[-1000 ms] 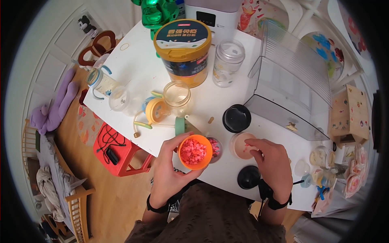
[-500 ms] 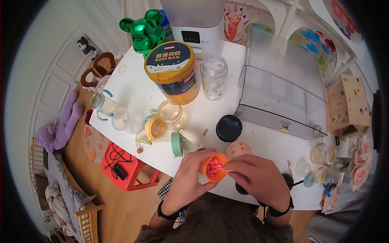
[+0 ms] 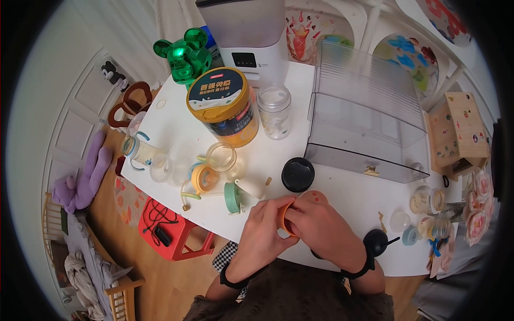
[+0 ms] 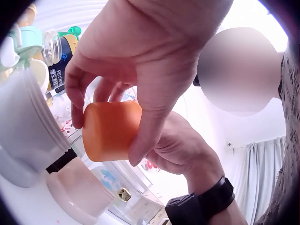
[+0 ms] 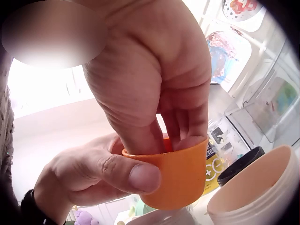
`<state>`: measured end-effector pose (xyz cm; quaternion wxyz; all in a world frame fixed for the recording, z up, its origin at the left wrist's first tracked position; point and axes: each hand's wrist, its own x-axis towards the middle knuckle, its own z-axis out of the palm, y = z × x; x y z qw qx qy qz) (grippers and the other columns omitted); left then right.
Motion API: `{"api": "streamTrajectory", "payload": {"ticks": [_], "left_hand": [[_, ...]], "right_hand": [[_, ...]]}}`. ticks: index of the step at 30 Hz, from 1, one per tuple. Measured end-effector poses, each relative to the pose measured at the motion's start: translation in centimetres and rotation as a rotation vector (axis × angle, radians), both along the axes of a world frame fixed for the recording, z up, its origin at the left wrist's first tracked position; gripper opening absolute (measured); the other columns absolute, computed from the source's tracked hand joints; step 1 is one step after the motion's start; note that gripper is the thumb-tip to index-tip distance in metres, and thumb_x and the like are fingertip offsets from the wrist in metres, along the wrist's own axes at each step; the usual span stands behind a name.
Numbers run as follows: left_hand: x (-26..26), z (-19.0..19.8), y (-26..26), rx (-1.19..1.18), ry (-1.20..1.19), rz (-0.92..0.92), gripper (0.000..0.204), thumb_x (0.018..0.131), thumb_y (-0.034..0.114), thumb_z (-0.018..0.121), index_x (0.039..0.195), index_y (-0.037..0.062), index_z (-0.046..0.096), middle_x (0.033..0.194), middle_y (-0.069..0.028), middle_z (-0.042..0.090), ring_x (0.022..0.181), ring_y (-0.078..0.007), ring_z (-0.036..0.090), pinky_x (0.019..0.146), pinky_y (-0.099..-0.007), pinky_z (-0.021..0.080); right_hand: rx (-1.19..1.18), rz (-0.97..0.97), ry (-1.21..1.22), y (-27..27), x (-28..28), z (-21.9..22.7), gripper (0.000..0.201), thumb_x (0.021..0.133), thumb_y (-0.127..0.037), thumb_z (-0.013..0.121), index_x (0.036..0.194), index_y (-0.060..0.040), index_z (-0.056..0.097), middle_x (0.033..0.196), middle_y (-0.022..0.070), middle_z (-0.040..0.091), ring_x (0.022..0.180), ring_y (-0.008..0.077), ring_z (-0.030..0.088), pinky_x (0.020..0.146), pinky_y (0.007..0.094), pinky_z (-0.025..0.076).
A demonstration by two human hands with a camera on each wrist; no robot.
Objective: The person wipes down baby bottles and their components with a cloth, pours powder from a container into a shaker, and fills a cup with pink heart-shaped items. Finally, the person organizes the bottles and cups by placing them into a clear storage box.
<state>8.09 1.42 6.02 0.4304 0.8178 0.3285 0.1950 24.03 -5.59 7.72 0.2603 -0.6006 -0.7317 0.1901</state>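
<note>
My left hand (image 3: pixel 262 232) grips the orange cup (image 5: pixel 183 180) around its side, thumb on the near wall and fingers behind. Over the rim, my right hand (image 3: pixel 327 229) reaches down with its fingers inside the cup. Its fingertips are hidden by the cup wall, so I cannot tell whether they pinch anything. A bit of red shows inside the cup, between the fingers. Close by stands the pale peach cup (image 5: pixel 262 192), with a few pink bits in it in the head view. In the left wrist view a whitish container (image 4: pixel 28 126) stands near the peach cup.
A black round lid (image 3: pixel 298 175) lies beyond the hands, and a black round piece with a handle (image 3: pixel 375 242) to the right. Bottle parts, a green cap (image 3: pixel 232 198) and a glass jar (image 3: pixel 221 158) sit left. Behind are a yellow tub (image 3: pixel 222 109) and a clear case (image 3: pixel 364 128).
The right hand has moved left from the peach cup and dipped its fingers into the orange cup. The left hand has shifted right, tilting the cup, and the pink pieces are now covered by the hands.
</note>
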Motion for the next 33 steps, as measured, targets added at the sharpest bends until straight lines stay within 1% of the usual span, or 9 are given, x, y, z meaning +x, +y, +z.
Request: {"api": "streamTrajectory", "payload": {"ticks": [3,5,6,12,14,17,24,26,33], "left_hand": [[0.3,0.1,0.0,-0.017,-0.031,-0.013,0.073,0.066,0.008,0.087,0.131,0.0067,0.053,0.120,-0.0156,0.065,0.114,-0.0368,0.060,0.098,-0.0442,0.049],[0.4,0.4,0.0,0.077,0.020,-0.052,0.075,0.068,0.002,0.087,0.134,0.0080,0.051,0.125,-0.0149,0.060,0.109,-0.0294,0.065,0.088,-0.0359,0.060],[0.4,0.5,0.0,0.078,0.018,-0.049,0.075,0.068,0.002,0.087,0.134,0.0080,0.051,0.125,-0.0149,0.060,0.109,-0.0294,0.065,0.088,-0.0359,0.060],[0.9,0.4,0.3,0.015,-0.017,0.004,0.072,0.071,0.006,0.088,0.132,0.0048,0.050,0.127,-0.0147,0.062,0.111,-0.0267,0.068,0.090,-0.0352,0.060],[0.9,0.1,0.3,-0.053,-0.024,0.065,0.071,0.072,0.008,0.089,0.131,0.0035,0.049,0.125,-0.0147,0.065,0.111,-0.0236,0.069,0.090,-0.0337,0.060],[0.5,0.1,0.5,-0.075,-0.103,0.167,0.070,0.072,0.010,0.090,0.129,0.0030,0.050,0.123,-0.0140,0.068,0.110,-0.0223,0.069,0.092,-0.0336,0.057],[-0.4,0.5,1.1,0.003,-0.121,0.284,0.070,0.070,0.014,0.092,0.125,0.0036,0.051,0.123,-0.0122,0.070,0.108,-0.0235,0.069,0.096,-0.0345,0.052],[-0.7,0.5,1.1,0.007,-0.129,0.282,0.070,0.070,0.014,0.092,0.125,0.0035,0.051,0.124,-0.0122,0.069,0.108,-0.0234,0.069,0.096,-0.0344,0.052],[-1.2,-0.1,1.3,0.015,-0.120,0.255,0.071,0.071,0.014,0.091,0.128,0.0021,0.050,0.132,-0.0138,0.066,0.107,-0.0254,0.068,0.092,-0.0341,0.054]], "right_hand": [[0.054,-0.016,-0.008,-0.2,0.4,-0.2,0.023,0.075,0.001,0.067,0.097,0.0004,0.066,0.097,0.0114,0.064,0.091,0.0287,0.064,0.083,0.0402,0.053],[0.008,-0.028,0.045,-0.3,0.8,0.4,0.022,0.077,-0.001,0.067,0.098,-0.0011,0.066,0.097,0.0106,0.065,0.093,0.0305,0.064,0.089,0.0425,0.051],[0.009,-0.025,0.042,-0.3,0.9,0.6,0.022,0.077,-0.001,0.067,0.098,-0.0011,0.066,0.097,0.0106,0.065,0.093,0.0305,0.064,0.089,0.0425,0.051],[0.002,-0.120,0.148,-0.2,1.8,1.1,0.019,0.083,-0.007,0.070,0.102,-0.0050,0.066,0.101,0.0092,0.068,0.092,0.0300,0.067,0.078,0.0384,0.056],[0.088,-0.203,0.242,-0.4,2.0,1.5,0.017,0.086,-0.009,0.071,0.102,-0.0057,0.068,0.098,0.0095,0.070,0.081,0.0292,0.069,0.070,0.0356,0.057],[0.136,-0.307,0.342,-1.0,2.8,2.2,0.016,0.087,-0.009,0.071,0.103,-0.0059,0.069,0.095,0.0107,0.071,0.074,0.0302,0.068,0.068,0.0351,0.057],[-0.050,-0.294,0.145,-1.3,3.4,-0.6,0.012,0.086,-0.008,0.071,0.098,-0.0055,0.070,0.090,0.0142,0.072,0.076,0.0340,0.069,0.068,0.0367,0.056],[-0.179,-0.273,0.096,-1.2,3.4,-0.7,0.014,0.089,-0.010,0.067,0.102,-0.0059,0.068,0.094,0.0166,0.071,0.079,0.0386,0.067,0.071,0.0413,0.055],[-0.143,-0.235,0.149,-1.2,3.1,-0.6,0.017,0.091,-0.008,0.064,0.108,-0.0065,0.066,0.105,0.0180,0.070,0.087,0.0399,0.067,0.077,0.0440,0.055]]}}
